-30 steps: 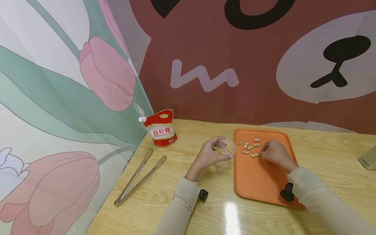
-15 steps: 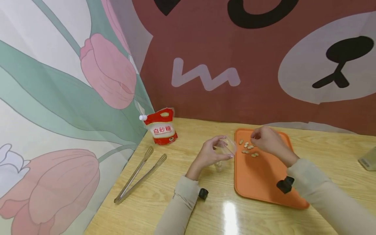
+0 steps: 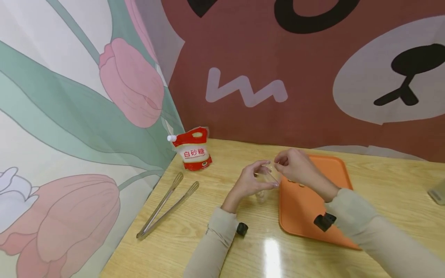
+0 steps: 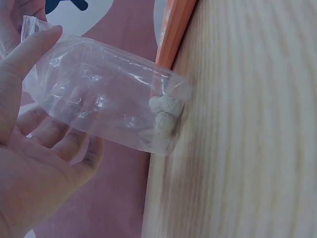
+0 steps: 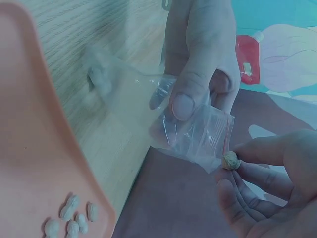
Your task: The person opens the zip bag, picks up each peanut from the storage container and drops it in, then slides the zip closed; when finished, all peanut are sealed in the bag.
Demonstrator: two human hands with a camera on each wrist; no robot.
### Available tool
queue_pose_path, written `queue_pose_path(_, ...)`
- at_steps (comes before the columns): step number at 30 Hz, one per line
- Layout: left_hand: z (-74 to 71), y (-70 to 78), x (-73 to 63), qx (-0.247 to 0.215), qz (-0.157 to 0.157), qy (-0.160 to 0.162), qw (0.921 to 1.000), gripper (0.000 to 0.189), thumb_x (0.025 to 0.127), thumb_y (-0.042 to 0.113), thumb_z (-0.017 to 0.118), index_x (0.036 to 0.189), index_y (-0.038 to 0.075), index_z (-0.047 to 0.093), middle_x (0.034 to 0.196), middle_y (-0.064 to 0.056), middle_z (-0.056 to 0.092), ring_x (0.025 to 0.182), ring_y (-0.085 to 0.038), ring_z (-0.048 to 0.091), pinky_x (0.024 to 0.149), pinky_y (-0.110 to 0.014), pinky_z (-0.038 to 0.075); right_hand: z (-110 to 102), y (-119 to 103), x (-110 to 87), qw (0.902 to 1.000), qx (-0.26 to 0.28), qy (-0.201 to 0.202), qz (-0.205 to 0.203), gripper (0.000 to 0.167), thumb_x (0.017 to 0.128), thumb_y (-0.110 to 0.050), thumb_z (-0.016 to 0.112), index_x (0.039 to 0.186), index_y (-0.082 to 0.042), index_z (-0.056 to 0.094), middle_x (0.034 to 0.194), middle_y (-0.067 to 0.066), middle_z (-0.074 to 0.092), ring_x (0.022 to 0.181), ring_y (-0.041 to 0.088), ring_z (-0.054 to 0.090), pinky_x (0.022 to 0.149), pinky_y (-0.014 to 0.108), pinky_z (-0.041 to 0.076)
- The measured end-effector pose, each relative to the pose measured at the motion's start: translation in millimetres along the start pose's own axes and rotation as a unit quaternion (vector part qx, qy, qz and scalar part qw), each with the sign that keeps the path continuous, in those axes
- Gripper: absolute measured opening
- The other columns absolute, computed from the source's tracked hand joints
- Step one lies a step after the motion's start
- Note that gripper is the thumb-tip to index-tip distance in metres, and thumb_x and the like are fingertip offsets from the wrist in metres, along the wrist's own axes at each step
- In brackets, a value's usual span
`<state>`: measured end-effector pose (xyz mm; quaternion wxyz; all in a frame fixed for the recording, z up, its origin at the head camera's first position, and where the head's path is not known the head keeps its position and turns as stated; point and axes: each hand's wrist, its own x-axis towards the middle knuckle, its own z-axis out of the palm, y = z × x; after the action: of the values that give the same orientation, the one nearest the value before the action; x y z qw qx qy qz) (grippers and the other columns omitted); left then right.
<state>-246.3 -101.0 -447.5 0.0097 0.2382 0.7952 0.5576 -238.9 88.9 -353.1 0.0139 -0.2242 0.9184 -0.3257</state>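
Note:
My left hand (image 3: 246, 181) grips a clear zip bag (image 4: 109, 94) near its mouth, thumb on one side and fingers on the other. A few peanuts (image 4: 166, 113) lie at the bottom of the bag, down by the wooden table. My right hand (image 3: 299, 166) pinches one peanut (image 5: 230, 160) between thumb and fingers, right at the bag's open edge. Beside the bag is the orange tray (image 3: 309, 210); several more peanuts (image 5: 72, 207) lie on it, partly hidden under the right hand in the head view.
A red and white pouch of white sugar (image 3: 192, 153) with a white cap stands at the back left. Metal tongs (image 3: 157, 210) lie spread in front of it. A grey object (image 3: 437, 193) sits at the far right edge. A patterned cloth hangs behind the table.
My right hand has lifted from the peanuts on the tray and come left to the bag's mouth with a peanut. The left hand has stayed in place holding the bag.

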Motion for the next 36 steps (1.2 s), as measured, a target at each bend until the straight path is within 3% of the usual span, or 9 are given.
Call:
queue_pose_path(12,3.7,4.6,2.0,0.01,-0.01,-0.014,0.9998,0.07,0.079,0.019,0.086,0.141,0.012,0.053,0.114,-0.005,0.068,0.104,-0.009,0.06,0.099,-0.049,0.046,1.4,0.5,-3.5,0.9999,0.007,0.015,0.006,0.021,0.095,-0.013,0.066,0.107,0.003,0.072,0.089,0.01,0.07,0.069,0.018,0.063,0.057,0.034,0.053)
queue_pose_path(21,0.0,5.1,-0.2,0.008,-0.017,0.002,0.9998,0.071,0.078,0.018,0.088,0.14,0.012,0.054,0.113,-0.008,0.068,0.104,-0.012,0.06,0.1,-0.052,0.042,1.9,-1.6,-2.9,0.9996,0.002,0.024,-0.016,0.016,0.093,-0.012,0.068,0.1,0.001,0.073,0.083,0.005,0.069,0.072,0.018,0.063,0.061,0.037,0.053)
queue_pose_path(26,-0.6,4.1,-1.5,0.006,-0.022,0.002,0.9997,0.072,0.079,0.018,0.087,0.142,0.011,0.053,0.116,-0.012,0.067,0.107,-0.018,0.06,0.101,-0.053,0.041,-1.0,1.7,-4.6,0.9998,0.012,0.019,-0.003,0.022,0.093,-0.012,0.068,0.108,0.004,0.07,0.087,0.009,0.068,0.068,0.018,0.062,0.056,0.034,0.052)
queue_pose_path(29,0.1,3.4,-1.6,0.007,-0.024,0.001,0.9997,0.073,0.079,0.019,0.087,0.143,0.01,0.052,0.115,-0.013,0.067,0.108,-0.02,0.059,0.101,-0.054,0.042,-5.3,9.8,-7.9,0.9997,0.013,0.02,0.011,0.025,0.093,-0.012,0.068,0.112,0.004,0.068,0.09,0.011,0.067,0.068,0.018,0.062,0.055,0.033,0.051)
queue_pose_path(36,1.8,1.7,-0.6,0.001,-0.018,-0.001,0.9998,0.073,0.078,0.017,0.087,0.142,0.011,0.053,0.108,-0.001,0.066,0.104,-0.014,0.059,0.092,-0.051,0.05,-10.5,49.4,-18.1,0.999,-0.03,0.003,0.033,0.02,0.09,-0.008,0.07,0.106,0.003,0.07,0.092,0.014,0.067,0.081,0.026,0.063,0.066,0.043,0.052)
